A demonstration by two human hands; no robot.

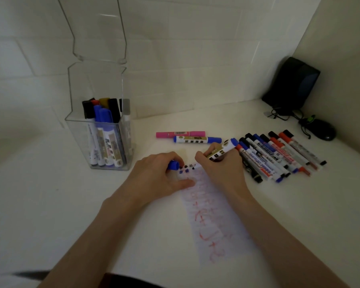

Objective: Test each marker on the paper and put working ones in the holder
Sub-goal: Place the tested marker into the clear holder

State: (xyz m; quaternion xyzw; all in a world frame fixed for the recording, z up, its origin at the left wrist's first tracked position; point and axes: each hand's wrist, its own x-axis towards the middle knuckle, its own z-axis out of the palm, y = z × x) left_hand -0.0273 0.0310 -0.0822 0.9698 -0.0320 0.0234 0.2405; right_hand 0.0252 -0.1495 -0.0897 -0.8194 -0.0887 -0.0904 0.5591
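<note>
Blue marker [220,150], white-and-gold label too blurred to read, is grasped in the right hand [220,169], tip on the far end of the paper [212,221] beside small dark marks. Red scribbles cover the sheet, illegible. The left hand [160,175] curls round a blue cap [173,165], one finger resting on the paper. Just beyond lie a pink marker [180,134] and a capped blue one [196,139]; right, a row of markers [279,156]; far left, the clear holder [77,140] with several markers.

- A black speaker [291,84] stands in the far right corner by the tiled wall [175,59].
- A black mouse [323,130] lies near it on the white bench [50,204], beside tangled cable [280,113].
</note>
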